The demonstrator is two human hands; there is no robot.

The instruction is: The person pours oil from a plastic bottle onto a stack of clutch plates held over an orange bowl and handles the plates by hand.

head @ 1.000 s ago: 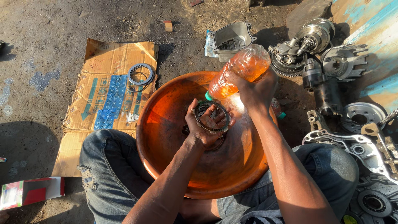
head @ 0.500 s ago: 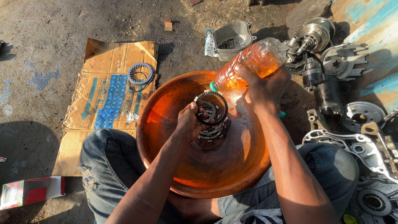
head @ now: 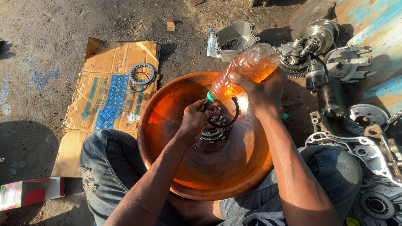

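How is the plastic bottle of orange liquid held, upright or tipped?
Tipped: the right hand holds the bottle slanted, neck downward over the basin.

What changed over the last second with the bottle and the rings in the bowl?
The right hand kept the clear plastic bottle of orange liquid tilted, neck down, shifting it slightly up and right. The left hand lowered a dark metal ring toward the stacked rings. The round orange bowl and cardboard sheet stayed put.

bottle (head: 247, 69): amber liquid, green neck | basin (head: 167, 125): orange | cardboard (head: 104, 92): tan, blue print
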